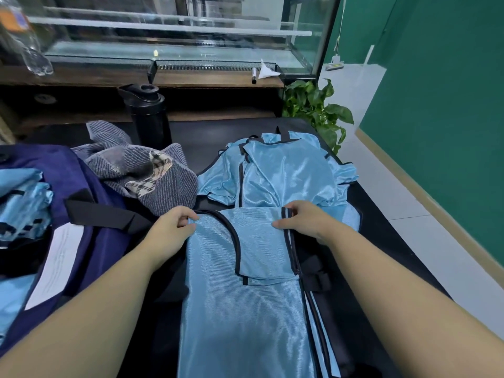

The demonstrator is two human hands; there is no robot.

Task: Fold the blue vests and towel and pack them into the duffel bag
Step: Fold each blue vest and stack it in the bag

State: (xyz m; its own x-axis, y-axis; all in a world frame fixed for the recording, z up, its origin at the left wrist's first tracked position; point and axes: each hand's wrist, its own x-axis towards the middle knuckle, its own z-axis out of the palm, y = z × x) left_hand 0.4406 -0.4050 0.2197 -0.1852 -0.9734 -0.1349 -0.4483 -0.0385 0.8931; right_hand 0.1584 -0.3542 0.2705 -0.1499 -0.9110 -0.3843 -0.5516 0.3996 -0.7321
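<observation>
Fingers (191, 223) of my left hand (174, 227) pinch the blue vest (240, 296), right hand (302, 221) pinches its trimmed top edge | vest flat on desk (381, 214) | towel (141, 173) beside duffel bag (81, 186), left

Two bare forearms, left hand (174, 223) and right hand (305, 219) ungloved

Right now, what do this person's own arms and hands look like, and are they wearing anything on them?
Both forearms are bare all the way to the bottom edge of the picture: no sleeves show. The left hand and the right hand wear no gloves, and no watch, bracelet or ring is visible. The fingers are uncovered, with short nails.
</observation>
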